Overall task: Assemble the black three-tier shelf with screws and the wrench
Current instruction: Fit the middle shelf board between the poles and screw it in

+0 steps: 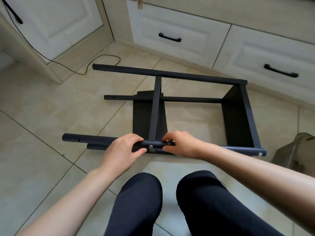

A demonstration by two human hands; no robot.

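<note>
The black shelf frame [238, 113] lies on its side on the tiled floor, with round posts running left to right and two flat tiers fixed between them. My left hand [121, 149] grips the nearest post [88, 139] just left of a silver screw [150, 147]. My right hand [180, 144] grips the same post on the screw's right side and pinches a thin black tool, probably the wrench [171, 143]; most of it is hidden by my fingers. Another screw [260, 154] shows at the post's right end.
White cabinets with black drawer handles [169, 37] line the back and right. A black cable [95, 60] loops over the floor at the back left. A beige bag [296, 150] sits at the right edge. My knees [170, 201] are below the frame.
</note>
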